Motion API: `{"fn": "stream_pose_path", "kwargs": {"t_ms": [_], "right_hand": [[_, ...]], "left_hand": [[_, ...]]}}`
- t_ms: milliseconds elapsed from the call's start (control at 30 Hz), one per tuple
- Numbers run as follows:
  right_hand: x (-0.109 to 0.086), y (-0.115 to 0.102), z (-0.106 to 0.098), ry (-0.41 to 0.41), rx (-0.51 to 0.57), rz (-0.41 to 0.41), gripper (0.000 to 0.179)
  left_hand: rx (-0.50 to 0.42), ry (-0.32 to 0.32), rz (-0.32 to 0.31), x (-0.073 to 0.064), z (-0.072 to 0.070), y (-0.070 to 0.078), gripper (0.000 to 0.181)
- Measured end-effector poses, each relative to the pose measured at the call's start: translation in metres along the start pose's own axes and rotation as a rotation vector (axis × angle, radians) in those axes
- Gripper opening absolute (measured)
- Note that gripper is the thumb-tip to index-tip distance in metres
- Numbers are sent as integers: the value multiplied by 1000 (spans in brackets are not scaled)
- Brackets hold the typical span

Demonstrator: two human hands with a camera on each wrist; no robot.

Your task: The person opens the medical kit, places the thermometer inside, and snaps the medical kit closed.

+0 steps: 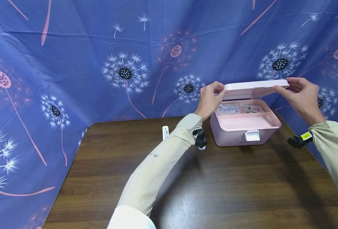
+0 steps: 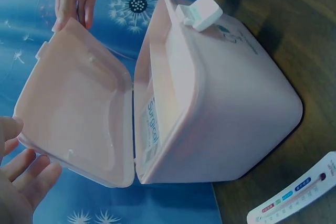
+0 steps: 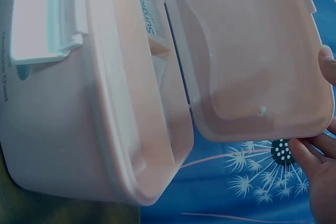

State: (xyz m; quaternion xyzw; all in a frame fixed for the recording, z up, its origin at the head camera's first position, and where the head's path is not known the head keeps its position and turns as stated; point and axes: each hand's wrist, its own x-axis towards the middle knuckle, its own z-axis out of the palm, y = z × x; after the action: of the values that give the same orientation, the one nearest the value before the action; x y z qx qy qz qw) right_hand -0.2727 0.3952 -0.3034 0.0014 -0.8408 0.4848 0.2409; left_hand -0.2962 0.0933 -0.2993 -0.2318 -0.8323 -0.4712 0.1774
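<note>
A pink medicine chest (image 1: 234,136) stands at the right back of the table with its lid (image 1: 251,92) raised. My left hand (image 1: 210,99) holds the lid's left corner between thumb and fingers. At the opposite corner, my right hand (image 1: 304,97) grips the lid the same way, thumb on the inner face. The white latch (image 1: 252,135) on the chest's front hangs unfastened. Inside, a packet marked "Surgical" (image 1: 228,108) and another packet (image 1: 251,108) lie behind a pink tray section (image 1: 244,123). The right wrist view shows the lid's smooth inside (image 3: 247,61).
A white strip thermometer (image 1: 165,132) lies on the brown table (image 1: 114,165), partly behind my left forearm. Something small and white (image 1: 202,148) peeks out under the left wrist, mostly hidden. Blue dandelion-print cloth (image 1: 80,79) hangs close behind the chest.
</note>
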Motion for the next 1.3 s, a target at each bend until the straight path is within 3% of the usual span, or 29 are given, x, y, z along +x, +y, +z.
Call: {"fn": "stream_pose_path", "kwargs": {"t_ms": [367, 733, 900, 1100, 1300], "right_hand": [[13, -4, 3, -4, 9, -21, 51], [26, -10, 12, 92, -14, -51, 43], [35, -11, 17, 126, -5, -46, 41], [45, -13, 22, 128, -23, -40, 41], [55, -19, 22, 114, -67, -5, 46]], "left_hand": [[60, 0, 11, 15, 0, -1, 16], [111, 44, 65, 34, -2, 1, 10], [120, 21, 70, 41, -4, -4, 11], [65, -6, 53, 47, -7, -10, 17], [60, -44, -7, 52, -7, -8, 25]]}}
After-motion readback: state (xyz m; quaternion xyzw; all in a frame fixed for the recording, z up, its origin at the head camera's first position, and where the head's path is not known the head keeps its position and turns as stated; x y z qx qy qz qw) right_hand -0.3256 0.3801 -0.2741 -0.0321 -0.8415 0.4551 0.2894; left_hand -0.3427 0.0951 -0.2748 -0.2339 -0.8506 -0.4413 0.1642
